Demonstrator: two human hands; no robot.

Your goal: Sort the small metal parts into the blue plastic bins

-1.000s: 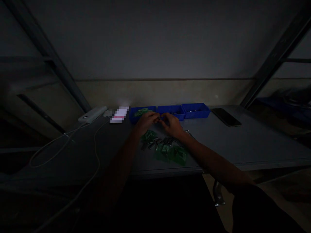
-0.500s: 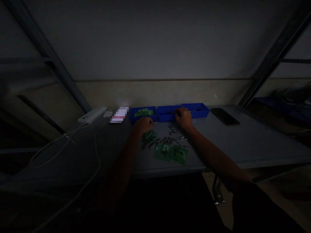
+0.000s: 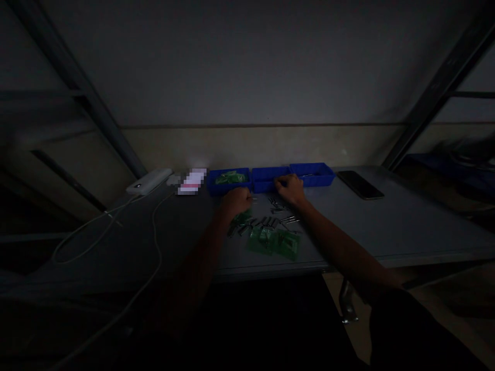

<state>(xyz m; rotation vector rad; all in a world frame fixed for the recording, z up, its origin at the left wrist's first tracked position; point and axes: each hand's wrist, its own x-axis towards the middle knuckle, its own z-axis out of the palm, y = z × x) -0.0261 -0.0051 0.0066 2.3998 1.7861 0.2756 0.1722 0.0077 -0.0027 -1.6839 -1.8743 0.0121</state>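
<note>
My left hand (image 3: 238, 200) is closed just in front of the left blue bin (image 3: 230, 189), which holds green packets (image 3: 231, 178). A small metal piece (image 3: 253, 199) shows by its fingertips; the grip itself is too dark to make out. At the front edge of the middle blue bin (image 3: 265, 180), my right hand (image 3: 290, 188) has its fingers bent together, and what they hold is hidden. Several metal pins (image 3: 269, 223) lie on the table between my arms, with green bags (image 3: 287, 244) in front of them.
The right blue bin (image 3: 319, 175) holds a thin metal piece. A dark phone (image 3: 360, 184) lies on the right of the grey table (image 3: 348, 221). Toward the left are a lit phone (image 3: 192, 181), a white power bank (image 3: 149, 181) and a loose white cable (image 3: 155, 234).
My left hand has shifted right, away from the left bin, toward the metal pieces. My right hand has moved slightly left and lower at the middle bin.
</note>
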